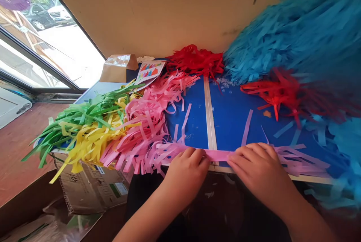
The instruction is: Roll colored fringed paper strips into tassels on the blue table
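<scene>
A pink-purple paper tassel strip (216, 155) stretches between my two hands at the table's front edge, its uncut middle showing in the gap. My left hand (187, 166) is closed on the left part of it, and my right hand (254, 165) is closed on the right part. Cut fringe (303, 161) fans out past my right hand, lying over the blue table (188, 125). Beyond my left hand, pale purple fringe (165, 153) runs up against a pile of pink tassels (149, 114). My palms and the gripped parts are hidden.
Yellow tassels (96, 136) and green tassels (81, 114) lie at the left. Red tassels (194, 61) sit at the back, more red ones (279, 91) at right. A large blue tassel heap (290, 27) fills the right. Cardboard boxes (93, 185) stand below the table's left edge.
</scene>
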### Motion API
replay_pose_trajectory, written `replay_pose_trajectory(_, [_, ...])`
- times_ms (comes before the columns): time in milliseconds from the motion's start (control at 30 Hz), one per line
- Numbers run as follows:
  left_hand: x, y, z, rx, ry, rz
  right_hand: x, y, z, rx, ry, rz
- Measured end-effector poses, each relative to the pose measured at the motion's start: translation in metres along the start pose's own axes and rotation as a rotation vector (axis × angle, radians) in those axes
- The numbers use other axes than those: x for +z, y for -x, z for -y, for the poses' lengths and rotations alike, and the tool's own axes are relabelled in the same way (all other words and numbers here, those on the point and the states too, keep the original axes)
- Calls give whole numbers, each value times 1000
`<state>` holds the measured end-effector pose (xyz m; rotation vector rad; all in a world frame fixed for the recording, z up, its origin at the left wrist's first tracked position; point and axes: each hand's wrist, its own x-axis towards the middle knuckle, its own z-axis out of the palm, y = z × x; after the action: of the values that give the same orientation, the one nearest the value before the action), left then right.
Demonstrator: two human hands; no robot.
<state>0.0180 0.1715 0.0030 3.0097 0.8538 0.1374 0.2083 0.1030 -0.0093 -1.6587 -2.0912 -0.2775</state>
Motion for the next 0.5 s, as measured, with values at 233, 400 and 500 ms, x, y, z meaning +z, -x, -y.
replay_pose_trajectory(233, [4, 5, 9, -8, 7, -41, -3, 5, -5, 12, -53, 1])
replay_pose_trajectory(400, [-2, 1, 16, -113, 123, -45, -2, 2, -4, 23, 95, 28])
replay_pose_trajectory(500, [-6, 2, 17, -190, 172, -18, 1, -2, -4, 99, 139, 83])
